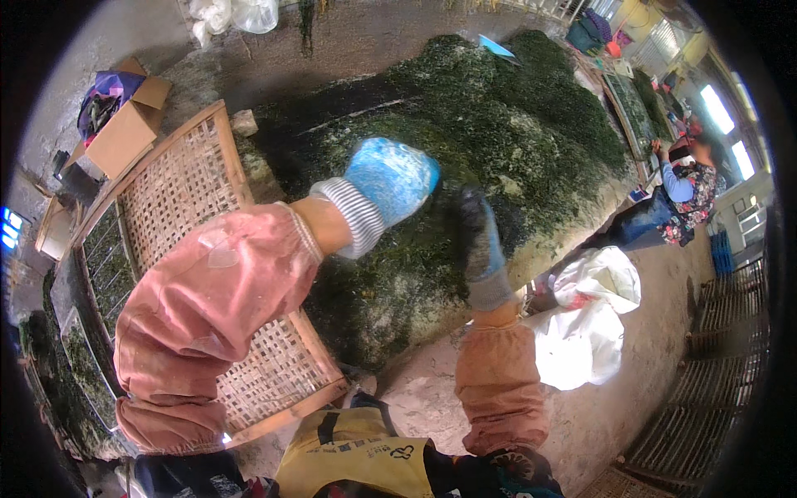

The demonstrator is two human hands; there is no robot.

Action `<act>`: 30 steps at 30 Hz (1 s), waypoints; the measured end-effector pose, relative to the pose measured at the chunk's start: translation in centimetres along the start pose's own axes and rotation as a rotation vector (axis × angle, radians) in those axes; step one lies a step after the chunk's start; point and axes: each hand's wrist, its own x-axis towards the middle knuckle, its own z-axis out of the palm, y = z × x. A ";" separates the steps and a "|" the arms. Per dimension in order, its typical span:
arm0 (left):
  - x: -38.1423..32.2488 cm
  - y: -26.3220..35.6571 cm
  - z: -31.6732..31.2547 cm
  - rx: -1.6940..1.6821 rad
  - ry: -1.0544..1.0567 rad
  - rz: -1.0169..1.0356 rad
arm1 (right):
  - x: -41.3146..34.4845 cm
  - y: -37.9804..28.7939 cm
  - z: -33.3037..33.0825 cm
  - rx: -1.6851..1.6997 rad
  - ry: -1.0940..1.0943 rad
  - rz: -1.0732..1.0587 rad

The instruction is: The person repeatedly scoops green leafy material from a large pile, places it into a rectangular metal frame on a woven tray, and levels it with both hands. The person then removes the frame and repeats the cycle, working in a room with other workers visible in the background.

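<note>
A broad heap of fine dark green plant matter [448, 106] spreads in front of me. My left hand [392, 179], in a blue coated glove with a striped knit cuff, is over its near middle, back of the hand up. Its fingers curl out of sight, so I cannot see whether it grips anything. To its right, my right hand [481, 235] wears a dark, soiled glove with a grey cuff and points into the heap. That glove is blurred and its fingertips blend with the green. Beneath my left forearm lies a woven slatted panel [180, 180] in a wooden frame.
A cardboard box [121, 140] stands at the left. Near my right forearm is a white sack [582, 336]. A blue flat piece [496, 46] sticks up at the heap's far side. Another person [679, 187] works at the right. Slatted racks [697, 373] line the right edge.
</note>
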 end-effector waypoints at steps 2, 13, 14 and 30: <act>0.3 -0.3 0.6 0.038 -0.008 0.010 | 0.5 1.8 2.0 0.207 -0.025 0.148; -3.6 -9.4 16.0 -0.096 -0.113 -0.470 | -6.2 -6.8 0.5 -0.356 0.086 -0.092; -4.2 -9.9 17.5 -0.098 -0.204 -0.532 | -5.6 -8.7 -0.3 -0.304 0.122 -0.175; -12.9 -7.2 6.7 -0.283 -0.227 -0.156 | -0.1 -16.3 -0.6 -0.642 -0.103 0.191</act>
